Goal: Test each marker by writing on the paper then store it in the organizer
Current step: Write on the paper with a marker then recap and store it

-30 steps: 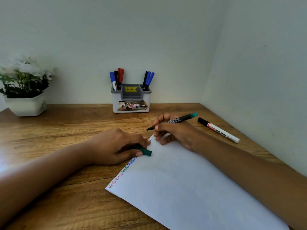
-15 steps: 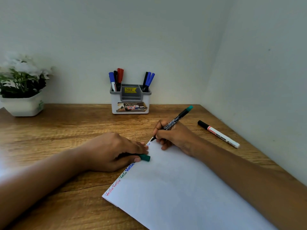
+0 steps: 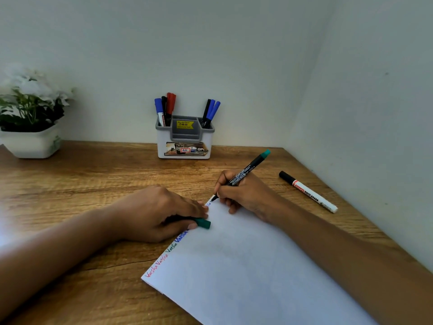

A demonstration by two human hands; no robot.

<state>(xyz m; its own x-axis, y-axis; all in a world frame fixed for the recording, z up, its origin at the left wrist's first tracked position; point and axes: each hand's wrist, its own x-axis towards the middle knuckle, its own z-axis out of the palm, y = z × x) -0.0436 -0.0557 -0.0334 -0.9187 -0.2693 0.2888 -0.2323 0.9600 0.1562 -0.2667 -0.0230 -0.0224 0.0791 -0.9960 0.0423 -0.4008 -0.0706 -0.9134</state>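
Right hand [image 3: 246,195] gripped a slim black marker [image 3: 243,174], tip on smooth white paper [image 3: 246,266]; left hand [image 3: 159,214] beside it clasped the cylindrical green cap [image 3: 203,223].

the left hand [image 3: 154,214] and right hand [image 3: 246,195] are bare, like both forearms, with short plain nails.

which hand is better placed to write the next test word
Right. The right hand grips the uncapped green marker with its tip at the far corner of the paper; the left hand only holds the green cap.
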